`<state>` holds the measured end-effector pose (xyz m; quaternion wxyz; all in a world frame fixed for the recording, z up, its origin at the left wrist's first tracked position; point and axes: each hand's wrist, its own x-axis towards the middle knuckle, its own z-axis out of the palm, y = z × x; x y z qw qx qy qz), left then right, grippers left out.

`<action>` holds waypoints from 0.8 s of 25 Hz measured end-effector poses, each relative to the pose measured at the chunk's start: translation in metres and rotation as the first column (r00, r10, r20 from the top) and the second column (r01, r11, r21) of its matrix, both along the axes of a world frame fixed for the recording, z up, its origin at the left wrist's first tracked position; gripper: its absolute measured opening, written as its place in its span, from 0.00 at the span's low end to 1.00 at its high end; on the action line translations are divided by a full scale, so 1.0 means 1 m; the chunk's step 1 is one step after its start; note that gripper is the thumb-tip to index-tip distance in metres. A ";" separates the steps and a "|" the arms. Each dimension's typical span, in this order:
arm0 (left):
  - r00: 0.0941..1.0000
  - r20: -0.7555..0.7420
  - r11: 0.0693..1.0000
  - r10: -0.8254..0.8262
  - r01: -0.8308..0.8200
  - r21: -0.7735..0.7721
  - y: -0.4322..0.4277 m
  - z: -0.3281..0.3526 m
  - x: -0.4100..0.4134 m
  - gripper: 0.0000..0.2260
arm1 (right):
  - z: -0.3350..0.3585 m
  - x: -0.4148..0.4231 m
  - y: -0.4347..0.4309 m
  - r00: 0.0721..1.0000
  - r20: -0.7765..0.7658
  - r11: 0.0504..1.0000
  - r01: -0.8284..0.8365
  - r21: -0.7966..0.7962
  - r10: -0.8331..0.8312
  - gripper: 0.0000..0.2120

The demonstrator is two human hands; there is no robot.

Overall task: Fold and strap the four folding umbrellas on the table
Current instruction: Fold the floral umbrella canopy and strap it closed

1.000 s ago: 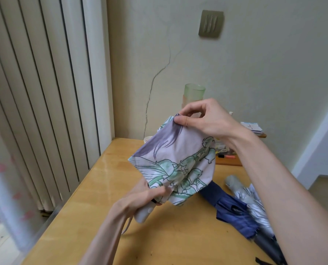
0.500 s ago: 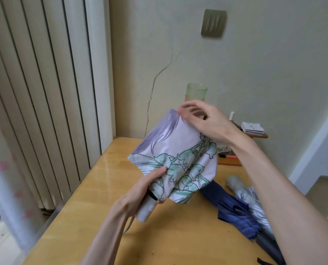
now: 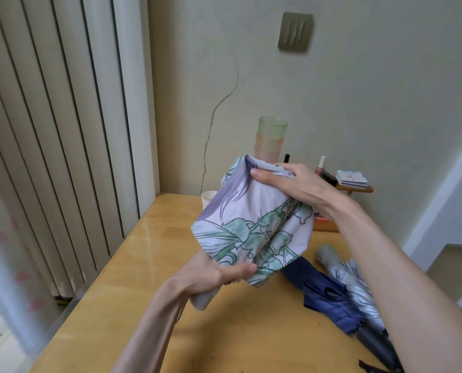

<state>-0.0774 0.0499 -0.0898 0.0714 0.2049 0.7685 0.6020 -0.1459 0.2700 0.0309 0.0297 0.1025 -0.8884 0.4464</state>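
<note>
I hold a floral umbrella (image 3: 251,224), pale lilac with green leaves, in the air above the wooden table (image 3: 149,292). My left hand (image 3: 211,275) grips its white handle end and the lower cloth. My right hand (image 3: 286,184) grips the upper edge of the canopy, gathering the cloth. On the table to the right lie a navy blue umbrella (image 3: 324,294) and a silver-grey umbrella (image 3: 348,275), both loose; my right forearm hides part of them. A dark umbrella tip (image 3: 377,348) shows near the bottom right.
A white paper cup (image 3: 208,199) stands at the table's back edge. Stacked green and orange cups (image 3: 271,138), small bottles (image 3: 321,165) and a card pack (image 3: 351,179) sit on a small shelf at the wall. Vertical blinds (image 3: 63,130) hang on the left.
My right hand has come down and round the top of the floral canopy, bunching the cloth. My left hand has shifted its hold at the handle, thumb now over the cloth.
</note>
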 end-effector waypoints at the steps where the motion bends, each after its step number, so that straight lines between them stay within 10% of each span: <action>1: 1.000 -0.003 1.000 0.012 -0.012 0.007 0.002 0.001 0.002 0.10 | -0.001 -0.002 0.000 1.000 -0.007 1.000 0.025 -0.012 -0.025 0.35; 9: 0.997 0.031 0.996 -0.075 0.073 0.058 -0.008 0.014 0.007 0.07 | -0.006 0.002 0.003 0.960 -0.263 0.989 0.058 -0.134 -0.092 0.20; 12: 0.990 0.037 0.976 0.138 -0.143 0.163 -0.025 0.000 -0.014 0.32 | -0.002 0.005 0.004 0.903 -0.360 0.969 0.193 -0.152 -0.236 0.20; 15: 0.775 -0.366 0.852 0.515 -0.413 0.323 -0.014 0.007 -0.019 0.41 | -0.001 0.005 -0.002 0.812 -0.459 0.928 0.362 -0.085 -0.359 0.28; 20: 0.569 -0.796 0.892 0.208 -0.444 -0.084 0.048 -0.009 -0.013 0.49 | -0.005 0.007 -0.027 0.746 -0.498 0.877 0.476 -0.068 -0.443 0.30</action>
